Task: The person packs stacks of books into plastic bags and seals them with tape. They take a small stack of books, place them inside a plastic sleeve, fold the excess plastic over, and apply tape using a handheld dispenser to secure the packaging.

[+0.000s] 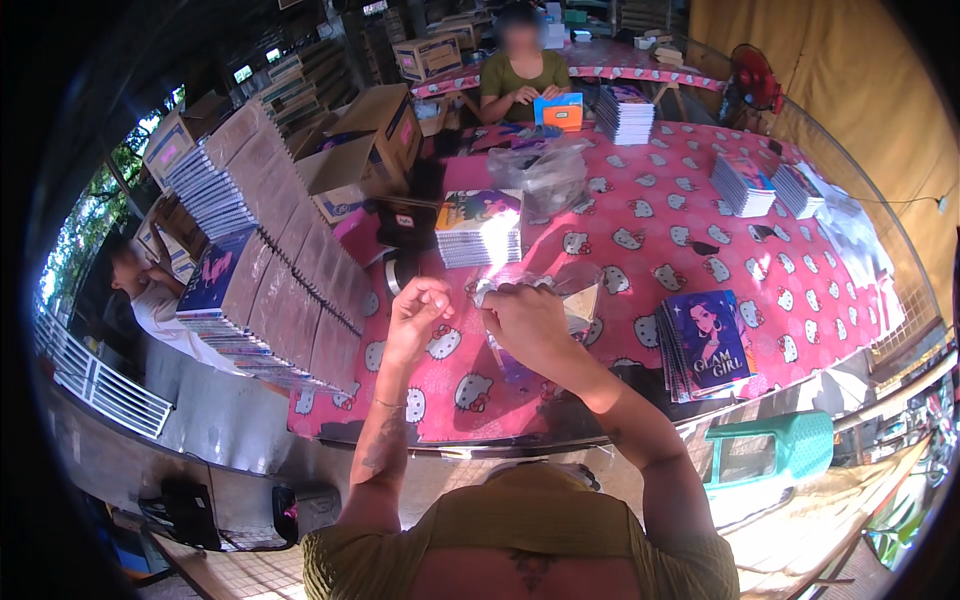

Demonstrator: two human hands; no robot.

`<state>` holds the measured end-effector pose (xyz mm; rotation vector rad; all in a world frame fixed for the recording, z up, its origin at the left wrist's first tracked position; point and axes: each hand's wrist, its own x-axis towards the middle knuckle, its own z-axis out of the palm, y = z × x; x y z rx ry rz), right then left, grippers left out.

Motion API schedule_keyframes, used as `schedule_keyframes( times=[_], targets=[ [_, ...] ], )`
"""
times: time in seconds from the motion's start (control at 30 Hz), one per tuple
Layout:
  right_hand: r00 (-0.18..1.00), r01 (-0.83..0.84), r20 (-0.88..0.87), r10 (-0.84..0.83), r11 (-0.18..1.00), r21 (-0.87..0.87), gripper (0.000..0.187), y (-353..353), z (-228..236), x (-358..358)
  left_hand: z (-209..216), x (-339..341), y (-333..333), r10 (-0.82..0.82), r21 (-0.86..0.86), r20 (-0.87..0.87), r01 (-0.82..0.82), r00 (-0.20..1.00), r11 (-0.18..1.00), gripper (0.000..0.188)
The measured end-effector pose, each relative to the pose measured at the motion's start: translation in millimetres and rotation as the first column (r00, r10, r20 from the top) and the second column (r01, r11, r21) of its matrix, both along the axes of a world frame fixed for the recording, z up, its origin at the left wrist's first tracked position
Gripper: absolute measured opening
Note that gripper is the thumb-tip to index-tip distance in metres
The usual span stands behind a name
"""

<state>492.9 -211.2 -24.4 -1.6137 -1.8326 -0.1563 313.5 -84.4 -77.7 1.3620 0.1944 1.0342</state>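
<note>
While both hands work near bench front edge, right hand grips clear plastic sleeve w/ fingers closed; left hand is pinched shut just beside it; notebook stack at right.

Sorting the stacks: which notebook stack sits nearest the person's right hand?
The short stack with the glossy yellow-purple cover, just beyond the right hand; other stacks lie farther off.

Pink-clothed table, notebook stacks
</note>
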Motion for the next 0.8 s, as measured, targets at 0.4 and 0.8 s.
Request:
schedule_keyframes(
  times=[0.4,0.8],
  targets=[
    [0.912,-0.378,0.141,0.385,0.923,-0.076,0.009,56.1,22.5,37.9,-16.9,2.8,-1.1,0.083,-0.041,0.019,-0.082,0.996,0.996,0.016],
    [0.989,-0.057,0.126,0.083,0.978,-0.201,0.03,9.0,7.8,-4.1,-3.8,15.2,-13.1,-0.005,0.076,-0.182,0.019,0.983,0.997,0.033]
  ],
)
